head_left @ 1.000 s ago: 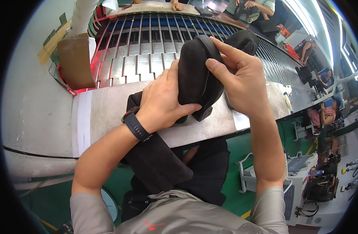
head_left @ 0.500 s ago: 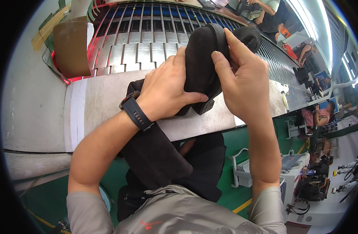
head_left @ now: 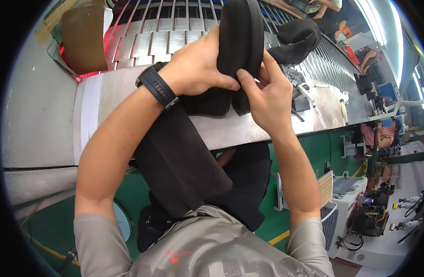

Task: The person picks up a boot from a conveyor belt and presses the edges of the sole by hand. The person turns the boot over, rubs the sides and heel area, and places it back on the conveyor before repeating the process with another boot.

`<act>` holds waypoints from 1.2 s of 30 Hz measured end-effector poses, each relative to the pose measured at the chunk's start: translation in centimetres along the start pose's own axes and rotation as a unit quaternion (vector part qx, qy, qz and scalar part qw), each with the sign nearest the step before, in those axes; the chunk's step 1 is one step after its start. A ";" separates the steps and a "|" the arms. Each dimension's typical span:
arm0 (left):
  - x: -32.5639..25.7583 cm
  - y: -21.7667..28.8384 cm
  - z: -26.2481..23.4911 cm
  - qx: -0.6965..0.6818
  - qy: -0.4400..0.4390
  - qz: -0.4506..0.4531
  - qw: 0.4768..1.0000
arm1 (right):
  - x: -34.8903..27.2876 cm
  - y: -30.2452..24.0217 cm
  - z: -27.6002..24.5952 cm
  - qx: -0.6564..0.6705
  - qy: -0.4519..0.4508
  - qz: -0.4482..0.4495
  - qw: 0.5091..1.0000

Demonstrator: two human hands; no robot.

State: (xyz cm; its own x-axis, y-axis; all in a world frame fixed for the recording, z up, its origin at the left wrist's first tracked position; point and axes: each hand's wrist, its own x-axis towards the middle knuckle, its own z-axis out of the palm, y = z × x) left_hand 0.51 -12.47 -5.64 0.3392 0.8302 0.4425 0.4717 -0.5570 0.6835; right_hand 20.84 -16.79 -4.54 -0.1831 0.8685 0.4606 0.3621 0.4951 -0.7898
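A black tall boot (head_left: 242, 39) is gripped by both hands, its foot end raised over the near table edge and its sole edge turned to the right. Its long soft shaft (head_left: 179, 159) appears to hang off the table toward my lap. My left hand (head_left: 198, 67), with a dark watch on the wrist, wraps the boot's left side, thumb laid across it. On the other side my right hand (head_left: 269, 94) pinches the sole edge between thumb and curled fingers. Another black boot (head_left: 297, 41) lies on the slatted conveyor just beyond my right hand.
Metal conveyor slats (head_left: 170, 41) run along the far side of the pale work ledge (head_left: 101, 115). A brown board (head_left: 85, 39) stands at the left near red light. A dark item with pale handles (head_left: 309, 97) lies right of my hand. Other people work at far right.
The boot has tipped further up and away from me, its sole edge now more upright. My right hand has slid down to its lower part. The other boot and the dark item are now uncovered.
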 end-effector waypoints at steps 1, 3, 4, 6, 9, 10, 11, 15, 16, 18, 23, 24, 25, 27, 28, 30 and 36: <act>0.0 -0.1 0.1 0.005 0.008 0.017 1.000 | -0.1 0.0 0.2 0.003 0.010 0.001 1.000; 0.0 0.0 0.1 0.006 -0.004 -0.026 1.000 | -0.3 -0.3 0.5 -0.033 0.016 0.004 0.999; 0.1 -0.1 0.1 0.001 -0.007 -0.023 1.000 | -0.2 -0.1 0.6 -0.039 0.021 -0.010 0.999; 0.0 0.2 -0.2 -0.001 -0.014 -0.027 1.000 | 0.0 0.2 0.8 -0.044 0.024 -0.020 0.999; 0.0 0.8 -0.8 -0.031 -0.039 -0.034 0.998 | 0.0 0.5 0.9 -0.082 0.030 -0.035 0.996; 0.0 1.2 -0.8 -0.033 -0.040 -0.037 0.998 | 0.0 0.5 1.0 -0.099 0.033 -0.037 0.994; 0.1 1.8 -0.7 -0.091 -0.012 0.031 0.995 | 0.0 0.4 0.9 -0.116 0.037 -0.040 0.992; 0.6 0.3 -0.9 -0.116 -0.052 0.120 0.985 | 0.0 -0.7 1.1 -0.162 0.037 -0.034 0.986; 0.3 0.5 -0.9 -0.116 -0.052 0.118 0.985 | 0.2 -0.9 1.0 -0.131 0.031 -0.010 0.991; -0.4 1.2 -1.2 -0.092 -0.024 0.110 0.989 | 0.4 -0.7 0.6 -0.100 0.024 0.015 0.995; -0.6 1.3 -0.9 -0.106 -0.029 0.092 0.990 | 2.6 -1.2 -1.5 -0.086 -0.038 0.022 0.995; -0.7 1.6 -0.9 -0.096 -0.011 0.102 0.990 | 2.9 -0.9 -1.3 -0.089 -0.039 0.011 0.995; -0.4 1.8 -1.1 -0.097 -0.010 0.103 0.990 | 3.0 -0.9 -1.2 -0.090 -0.039 0.010 0.995; 0.3 2.1 -1.4 -0.108 -0.054 -0.007 0.993 | 3.1 -1.4 -1.0 -0.179 -0.039 -0.001 0.983; 0.3 2.0 -1.3 -0.107 -0.051 -0.007 0.993 | 3.0 -1.6 -0.6 -0.179 -0.027 0.005 0.983; -0.1 1.7 -0.5 -0.149 0.012 0.023 0.989 | 2.9 -1.5 -0.5 -0.212 -0.030 -0.003 0.977; 0.5 -0.5 0.4 -0.029 -0.009 0.009 1.000 | 3.0 -1.3 -0.4 -0.282 -0.023 -0.026 0.959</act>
State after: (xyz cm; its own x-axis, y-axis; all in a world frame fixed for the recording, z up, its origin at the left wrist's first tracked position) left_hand 0.80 -11.80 -5.99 0.3618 0.8196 0.4443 0.4183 -0.5686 0.7083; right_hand 20.21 -14.83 -1.96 -0.2488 0.8499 0.4645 0.7860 0.4575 -0.4159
